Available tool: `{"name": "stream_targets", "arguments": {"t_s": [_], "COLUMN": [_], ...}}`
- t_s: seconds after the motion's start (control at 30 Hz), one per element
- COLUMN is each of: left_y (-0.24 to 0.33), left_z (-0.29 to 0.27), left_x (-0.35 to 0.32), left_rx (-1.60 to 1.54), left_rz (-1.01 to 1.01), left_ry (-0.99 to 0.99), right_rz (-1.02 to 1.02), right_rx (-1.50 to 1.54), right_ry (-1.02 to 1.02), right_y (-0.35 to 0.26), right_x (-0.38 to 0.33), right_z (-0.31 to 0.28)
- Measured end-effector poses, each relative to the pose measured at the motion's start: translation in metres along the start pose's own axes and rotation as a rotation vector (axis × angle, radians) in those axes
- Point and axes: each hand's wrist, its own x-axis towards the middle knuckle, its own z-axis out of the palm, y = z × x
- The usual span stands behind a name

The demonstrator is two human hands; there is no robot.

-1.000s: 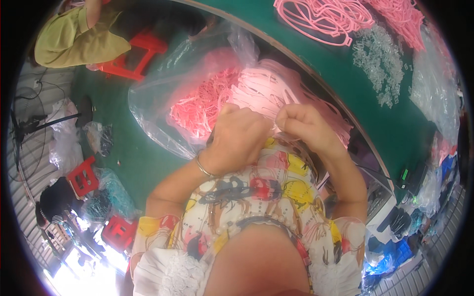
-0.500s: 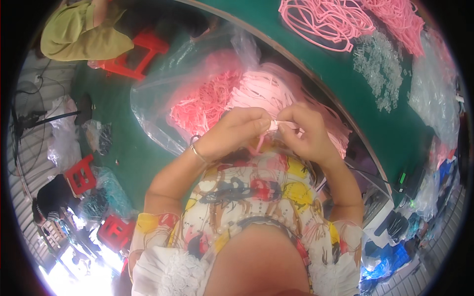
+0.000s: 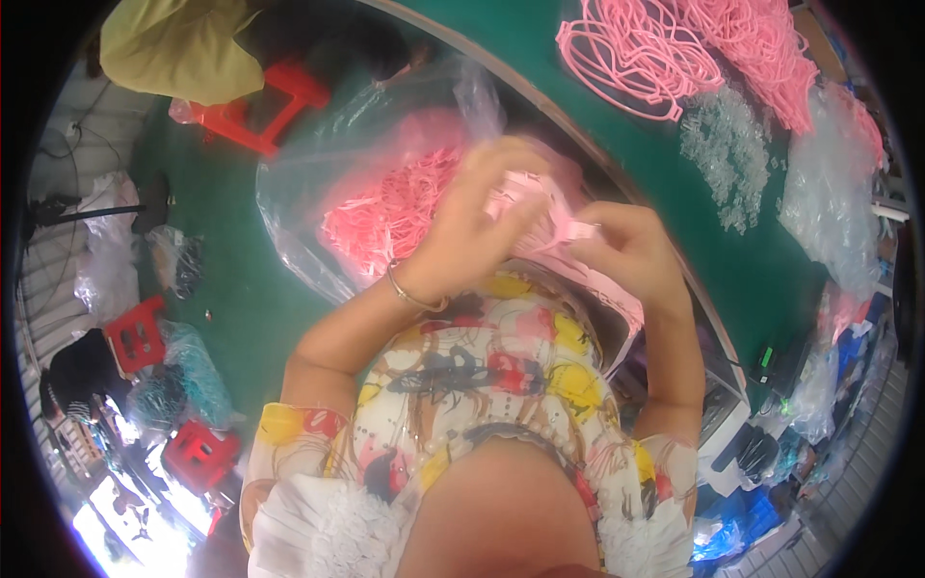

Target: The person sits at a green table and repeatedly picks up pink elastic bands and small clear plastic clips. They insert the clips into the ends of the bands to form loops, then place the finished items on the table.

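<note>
One clear plastic bag [image 3: 279, 231] lies at the left, holding coral-pink strips [image 3: 385, 212]; its loose film could catch the bracelet [image 3: 401, 289] if the left forearm swings wide. Next comes the left hand [image 3: 487, 222], its fingers blurred and spread apart over the bundle of pale pink strips [image 3: 554, 217] in front of the body; the strands lie so close that drawing on one might drag out several and tangle them. Just right of it, a pale strip end [image 3: 582, 230] is pinched between the thumb and fingers of the right hand [image 3: 631, 250]. With so little gripped, a sharp tug could pull it free. Farther right, on the green surface [image 3: 752, 265], pink loops [image 3: 636, 60] lie beside small clear pieces [image 3: 727, 154], which a careless sleeve might scatter.
</note>
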Motion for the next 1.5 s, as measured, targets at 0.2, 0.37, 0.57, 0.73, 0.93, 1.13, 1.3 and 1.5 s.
{"name": "stream_targets", "arguments": {"t_s": [0.2, 0.37, 0.57, 0.73, 0.93, 1.13, 1.3, 1.5], "left_y": [-0.089, -0.106, -0.140, -0.122, -0.100, -0.092, -0.103, -0.095], "left_z": [-0.020, 0.027, 0.045, 0.046, 0.053, 0.023, -0.005, -0.021], "left_x": [-0.036, -0.016, 0.012, -0.001, -0.009, 0.015, 0.023, 0.018], "left_rx": [-0.913, -1.412, -1.606, -1.590, -1.673, -1.736, -1.675, -1.302], "left_rz": [-0.836, -1.054, -0.849, -0.821, -0.866, -0.653, -0.492, -0.335], "left_ry": [-0.085, -0.094, 0.152, 0.215, 0.158, 0.224, 0.318, 0.093], "right_rz": [-0.357, -0.454, -0.524, -0.631, -0.590, -0.626, -0.589, -0.373], "right_rx": [0.287, 0.496, 0.547, 0.733, 0.740, 0.781, 0.783, 0.731], "right_ry": [0.280, 0.297, 0.401, 0.457, 0.384, 0.240, 0.284, 0.313], "right_y": [-0.023, -0.039, -0.034, -0.046, -0.047, -0.054, -0.037, 0.010], "right_x": [-0.025, -0.044, -0.081, -0.100, -0.098, -0.110, -0.117, -0.093], "right_z": [-0.007, -0.003, -0.009, -0.011, -0.016, -0.019, -0.021, -0.008]}}
